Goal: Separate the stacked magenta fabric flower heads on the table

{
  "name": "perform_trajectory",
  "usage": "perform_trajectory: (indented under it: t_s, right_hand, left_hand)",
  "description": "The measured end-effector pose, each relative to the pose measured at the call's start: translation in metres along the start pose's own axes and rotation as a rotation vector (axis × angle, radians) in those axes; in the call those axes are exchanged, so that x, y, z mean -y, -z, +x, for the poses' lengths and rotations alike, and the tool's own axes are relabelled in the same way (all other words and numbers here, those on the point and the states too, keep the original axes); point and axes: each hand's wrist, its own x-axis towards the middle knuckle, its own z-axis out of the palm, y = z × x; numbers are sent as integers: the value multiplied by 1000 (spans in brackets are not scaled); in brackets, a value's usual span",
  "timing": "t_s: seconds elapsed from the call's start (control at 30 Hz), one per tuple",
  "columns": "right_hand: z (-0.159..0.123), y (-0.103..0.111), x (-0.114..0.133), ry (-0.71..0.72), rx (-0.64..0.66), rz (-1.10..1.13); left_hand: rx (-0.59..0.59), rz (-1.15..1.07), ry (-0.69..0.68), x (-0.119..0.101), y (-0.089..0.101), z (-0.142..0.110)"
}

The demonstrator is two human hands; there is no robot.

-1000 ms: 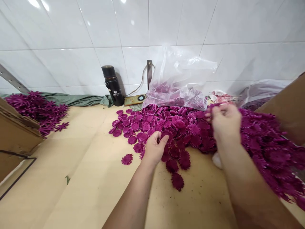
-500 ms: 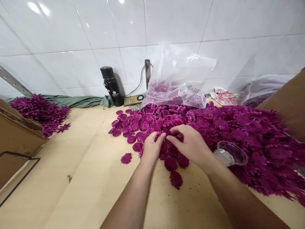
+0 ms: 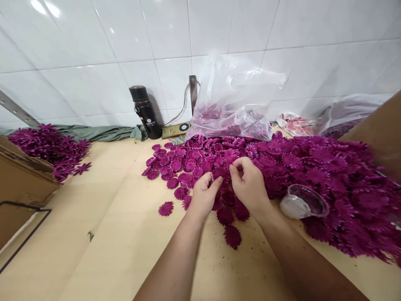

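Observation:
A big heap of magenta fabric flower pieces (image 3: 300, 167) covers the right half of the tan tabletop (image 3: 125, 234). My left hand (image 3: 205, 194) is curled at the heap's near edge, thumb and fingers pinched on a flower piece (image 3: 219, 172). My right hand (image 3: 249, 184) is right beside it, fingers pinched together on the same small flower piece or one next to it. A few loose flower pieces (image 3: 232, 236) lie just in front of both hands.
A clear plastic cup (image 3: 302, 202) lies tipped at the heap's edge by my right wrist. A plastic bag of flowers (image 3: 238, 104), a black bottle (image 3: 146, 112) and a phone (image 3: 177, 130) stand by the tiled wall. Cardboard boxes (image 3: 21, 175) flank both sides; another flower pile (image 3: 53, 146) lies left.
My right hand came back from the far heap to meet my left hand, then closed into a pinch on a flower piece. The cup came into sight.

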Motion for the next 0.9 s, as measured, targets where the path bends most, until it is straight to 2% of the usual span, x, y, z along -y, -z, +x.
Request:
perform_trajectory:
  t_s: [0.07, 0.13, 0.2, 0.3, 0.43, 0.57, 0.7, 0.83, 0.9]
  right_hand:
    - [13, 11, -6, -13, -161, -44]
    - [29, 29, -17, -88, -349, -68]
    - [40, 47, -26, -142, -397, -65]
    - [38, 63, -30, -92, -190, -65]
    - [18, 61, -22, -25, 52, -91]
    - [9, 61, -16, 85, 343, -114]
    - [4, 51, -6, 117, 393, -99]
    - [-8, 20, 4, 8, 478, 53]
    - [-13, 6, 3, -42, 453, 101]
  left_hand:
    - [-43, -50, 12, -4, 0, -2]
    - [-131, -93, 39, -8, 0, -3]
    - [-218, -122, 66, -11, 1, -3]
    - [-253, -149, 87, -13, 1, -2]
    - [-215, -124, 81, -11, 0, 1]
    - [-248, -89, 85, -9, 3, 4]
    - [-210, -67, 64, -8, 5, 2]
    - [-139, -28, 50, -4, 4, 0]
    - [-127, -1, 38, -1, 5, 1]
